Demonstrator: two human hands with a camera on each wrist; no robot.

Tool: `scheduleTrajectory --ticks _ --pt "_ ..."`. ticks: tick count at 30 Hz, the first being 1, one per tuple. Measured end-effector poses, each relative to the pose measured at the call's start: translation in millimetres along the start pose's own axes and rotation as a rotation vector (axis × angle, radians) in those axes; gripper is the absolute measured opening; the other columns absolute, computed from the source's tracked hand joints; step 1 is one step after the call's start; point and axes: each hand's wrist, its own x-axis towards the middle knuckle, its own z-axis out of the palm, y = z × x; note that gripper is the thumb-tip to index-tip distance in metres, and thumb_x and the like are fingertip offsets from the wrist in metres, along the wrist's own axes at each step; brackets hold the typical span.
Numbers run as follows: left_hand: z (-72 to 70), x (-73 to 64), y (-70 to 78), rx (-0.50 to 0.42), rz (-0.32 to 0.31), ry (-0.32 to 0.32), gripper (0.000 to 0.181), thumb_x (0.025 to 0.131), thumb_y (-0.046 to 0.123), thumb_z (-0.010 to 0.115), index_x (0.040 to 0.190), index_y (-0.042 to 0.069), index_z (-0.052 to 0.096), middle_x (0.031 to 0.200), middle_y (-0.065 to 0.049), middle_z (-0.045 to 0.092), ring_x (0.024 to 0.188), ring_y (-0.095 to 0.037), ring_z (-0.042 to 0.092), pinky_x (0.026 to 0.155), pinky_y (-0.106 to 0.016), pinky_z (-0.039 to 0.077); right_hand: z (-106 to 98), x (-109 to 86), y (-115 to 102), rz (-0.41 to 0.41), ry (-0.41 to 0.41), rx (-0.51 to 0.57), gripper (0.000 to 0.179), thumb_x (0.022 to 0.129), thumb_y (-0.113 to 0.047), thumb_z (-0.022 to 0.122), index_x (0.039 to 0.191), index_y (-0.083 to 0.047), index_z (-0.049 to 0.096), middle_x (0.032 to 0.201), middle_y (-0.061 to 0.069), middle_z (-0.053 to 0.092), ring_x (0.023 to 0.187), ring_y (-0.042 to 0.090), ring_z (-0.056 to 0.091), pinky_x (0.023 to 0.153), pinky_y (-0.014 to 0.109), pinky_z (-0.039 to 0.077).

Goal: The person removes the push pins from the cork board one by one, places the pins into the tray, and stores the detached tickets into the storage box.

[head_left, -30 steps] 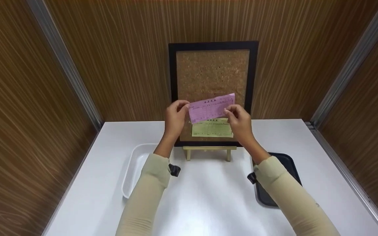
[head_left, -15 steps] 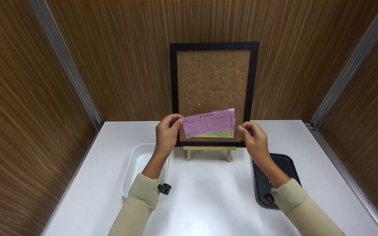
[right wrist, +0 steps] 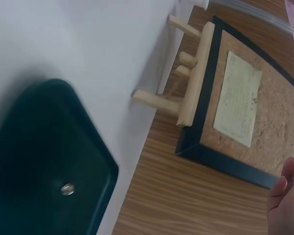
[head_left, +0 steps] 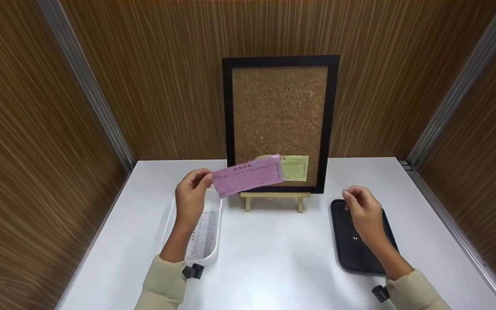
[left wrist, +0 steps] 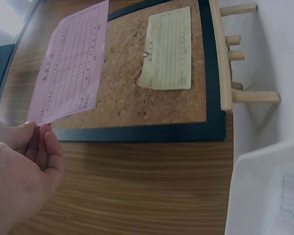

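In the head view my left hand (head_left: 190, 198) pinches the left end of a pink printed slip (head_left: 248, 176), held tilted in front of the board. My right hand (head_left: 365, 211) hovers over the black tray (head_left: 347, 258), thumb and forefinger drawn together; anything between their tips is too small to make out. A yellow-green slip (head_left: 297, 168) is on the lower part of the black-framed cork board (head_left: 282, 107), partly covered by the pink slip. The left wrist view shows a tack (left wrist: 146, 54) in the yellow slip. A shiny round tack (right wrist: 67, 189) lies in the tray.
At the left, a white tray (head_left: 212, 254) holds a printed white slip (head_left: 203, 234). The board stands on a small wooden easel (head_left: 275, 195) at the back of the white table (head_left: 269, 258). Wood-grain walls (head_left: 166, 77) enclose the table. A tiny bright speck shows on the cork.
My right hand has left the pink slip and moved right and down, over the black tray. The left hand has carried the slip left and down, uncovering much of the yellow slip.
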Motion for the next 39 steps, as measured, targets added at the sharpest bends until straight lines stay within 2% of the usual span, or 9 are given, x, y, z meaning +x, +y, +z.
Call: scheduleTrajectory --ticks 5,11,16,20,24,30,34,39 --pt "-24.5 -10.4 -9.5 0.013 -0.031 0.028 0.017 0.098 0.015 0.066 0.110 0.003 0.070 0.102 -0.012 0.069 0.094 -0.020 0.065 0.083 -0.023 0.055 -20.2 -16.7 14.6 0.086 0.014 -0.088 0.013 0.100 -0.012 0.063 0.101 0.001 0.063 0.083 0.009 0.060 0.068 0.015 0.057 0.061 0.018 0.049" --pt "-49.5 -21.9 -22.4 0.049 -0.122 0.065 0.020 0.099 0.016 0.065 0.114 0.003 0.069 0.105 -0.012 0.068 0.095 -0.020 0.065 0.085 -0.025 0.056 -41.5 -36.5 32.8 0.188 0.039 -0.191 0.015 0.100 -0.015 0.064 0.101 0.000 0.063 0.083 0.009 0.060 0.067 0.014 0.058 0.060 0.016 0.047" --pt "-66.8 -32.9 -32.8 0.110 -0.201 0.087 0.023 0.101 0.019 0.062 0.118 0.003 0.067 0.110 -0.014 0.068 0.097 -0.020 0.064 0.087 -0.023 0.055 -54.5 -48.4 40.6 0.254 -0.007 -0.255 0.020 0.102 -0.021 0.061 0.106 -0.001 0.061 0.086 0.004 0.060 0.072 0.019 0.061 0.061 0.017 0.049" --pt "-78.3 -40.6 -43.4 0.154 -0.253 0.103 0.025 0.102 0.020 0.060 0.120 0.004 0.067 0.112 -0.015 0.068 0.098 -0.018 0.064 0.087 -0.018 0.054 -60.3 -54.5 45.8 0.296 -0.050 -0.284 0.024 0.103 -0.026 0.060 0.109 -0.003 0.060 0.089 0.005 0.061 0.072 0.016 0.061 0.062 0.019 0.050" --pt "-87.1 -45.8 -55.3 0.191 -0.280 0.124 0.023 0.103 0.016 0.058 0.118 0.002 0.067 0.111 -0.016 0.068 0.093 -0.012 0.065 0.083 -0.015 0.054 -60.8 -60.5 52.4 0.317 -0.080 -0.344 0.023 0.102 -0.027 0.061 0.107 -0.005 0.062 0.087 0.009 0.063 0.069 0.011 0.059 0.060 0.020 0.048" --pt "-98.1 -55.0 -68.9 0.250 -0.333 0.131 0.021 0.103 0.011 0.057 0.118 0.001 0.066 0.111 -0.017 0.068 0.090 -0.009 0.065 0.081 -0.014 0.054 -61.1 -64.6 56.6 0.394 -0.216 -0.471 0.028 0.103 -0.033 0.058 0.112 -0.007 0.062 0.092 0.011 0.066 0.072 0.013 0.060 0.064 0.025 0.045" --pt "-101.2 -60.7 -74.4 0.271 -0.359 0.137 0.021 0.103 0.010 0.056 0.118 0.000 0.066 0.111 -0.018 0.067 0.090 -0.010 0.066 0.080 -0.013 0.054 -64.6 -64.1 59.9 0.452 -0.290 -0.499 0.028 0.103 -0.031 0.058 0.114 -0.004 0.061 0.093 0.009 0.066 0.075 0.014 0.061 0.066 0.030 0.045" --pt "-100.9 -63.5 -78.6 0.300 -0.383 0.148 0.021 0.103 0.009 0.054 0.117 -0.002 0.066 0.108 -0.018 0.067 0.089 -0.012 0.065 0.077 -0.012 0.053 -68.8 -62.3 66.0 0.487 -0.338 -0.521 0.027 0.103 -0.029 0.058 0.112 -0.003 0.061 0.094 0.010 0.067 0.076 0.016 0.063 0.065 0.032 0.043"
